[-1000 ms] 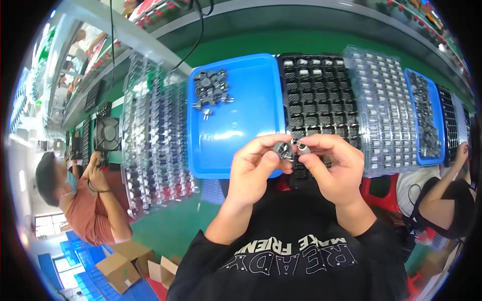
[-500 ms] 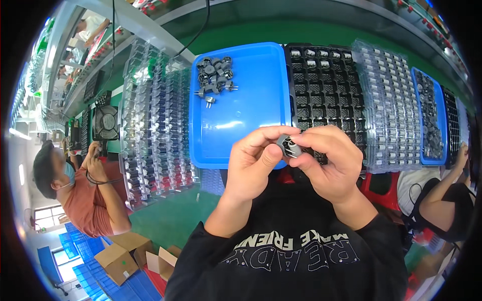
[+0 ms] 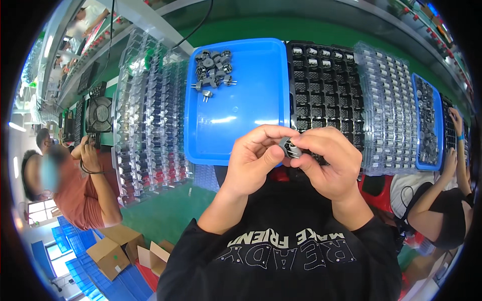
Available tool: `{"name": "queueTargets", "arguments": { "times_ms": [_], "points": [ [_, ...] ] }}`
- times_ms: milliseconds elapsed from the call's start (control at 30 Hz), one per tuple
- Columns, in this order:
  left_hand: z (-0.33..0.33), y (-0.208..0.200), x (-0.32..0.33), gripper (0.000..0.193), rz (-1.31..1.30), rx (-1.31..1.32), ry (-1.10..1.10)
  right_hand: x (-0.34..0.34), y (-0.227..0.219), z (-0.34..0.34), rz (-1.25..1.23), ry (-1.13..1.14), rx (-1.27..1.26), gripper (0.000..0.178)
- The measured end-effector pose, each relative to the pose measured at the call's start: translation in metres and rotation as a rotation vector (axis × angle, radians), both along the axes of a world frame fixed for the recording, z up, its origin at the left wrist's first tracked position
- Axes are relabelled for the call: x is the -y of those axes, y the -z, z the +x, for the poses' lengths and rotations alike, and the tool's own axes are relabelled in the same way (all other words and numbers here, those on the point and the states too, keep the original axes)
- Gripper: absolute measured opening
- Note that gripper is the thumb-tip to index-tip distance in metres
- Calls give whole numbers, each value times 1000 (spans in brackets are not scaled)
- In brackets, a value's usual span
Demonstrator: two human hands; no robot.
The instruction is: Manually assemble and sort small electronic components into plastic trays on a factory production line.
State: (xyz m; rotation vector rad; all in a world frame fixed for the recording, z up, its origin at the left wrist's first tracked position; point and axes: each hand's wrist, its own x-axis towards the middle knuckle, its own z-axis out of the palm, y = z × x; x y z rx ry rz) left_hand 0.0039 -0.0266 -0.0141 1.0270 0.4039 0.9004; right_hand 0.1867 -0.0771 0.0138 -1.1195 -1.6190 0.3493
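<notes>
Between both hands, in front of my chest, is a small grey round plug part (image 3: 289,149) with metal pins. My left hand (image 3: 253,160) pinches its left side between thumb and fingers. On the other side my right hand (image 3: 331,159) has thumb and forefinger closed on the same part, and the fingertips hide some of it. Just beyond my hands lies a blue tray (image 3: 236,143). A heap of similar grey plug parts (image 3: 213,67) fills its far left corner, with one part (image 3: 207,94) lying slightly apart, pins pointing toward me.
Right of the blue tray is a black compartment tray (image 3: 329,95) with several silver pieces in its far rows. Clear plastic trays with small silver parts stand at right (image 3: 389,110) and left (image 3: 150,115). Co-workers sit at left (image 3: 83,193) and right (image 3: 442,210).
The plug part has tilted slightly between my fingers; both hands keep their hold. The whole view has shifted a little. The left co-worker's head has turned, and another hand shows at far right.
</notes>
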Motion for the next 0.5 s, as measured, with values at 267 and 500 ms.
{"name": "queueTargets", "arguments": {
  "times_ms": [267, 500],
  "points": [
    [2, 0, 5, 41, 37, 45, -60, 2, 0, -5, 18, 33, -38, 31],
    [-1, 4, 8, 39, 43, -9, -63, -1, 8, -4, 102, -20, 32, 32]
  ]
}}
